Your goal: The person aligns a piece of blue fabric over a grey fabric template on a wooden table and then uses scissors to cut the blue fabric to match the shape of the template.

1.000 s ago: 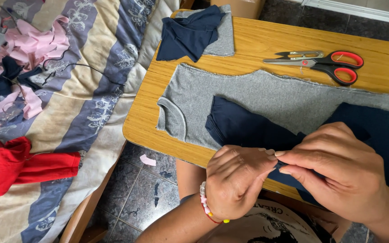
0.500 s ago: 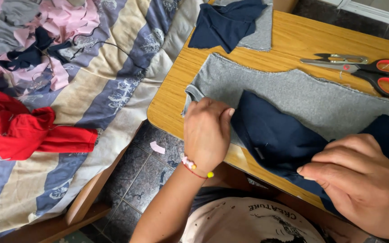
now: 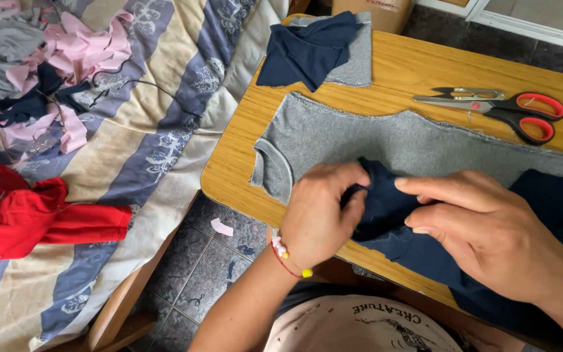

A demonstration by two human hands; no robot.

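Far left, on the bed: I list a striped bedspread in blue and cream, a red garment bunched at its near edge, and a heap of pink, grey and navy scraps at the far end with a thin black cord running through it.

Floor between bed and table: dark tiles with one small pink scrap.

Table: wooden, rounded corner. At its far left end lies a folded navy piece on top of a small grey piece. Across the middle lies a long grey fabric panel, flat, with a curved cutout at its left end.

My left hand: curled tight, fingers and thumb pinching a fold of the navy cloth, which sits on the grey panel's near edge and hangs slightly over the table's front. A beaded bracelet circles the wrist.

My right hand: palm down on the same navy cloth, fingers extended toward the left hand, thumb pressed against the fold; it pins the cloth down, and I cannot tell whether it grips it.

Far right, back of the table: scissors with red and black handles, blades shut, well apart from both hands.
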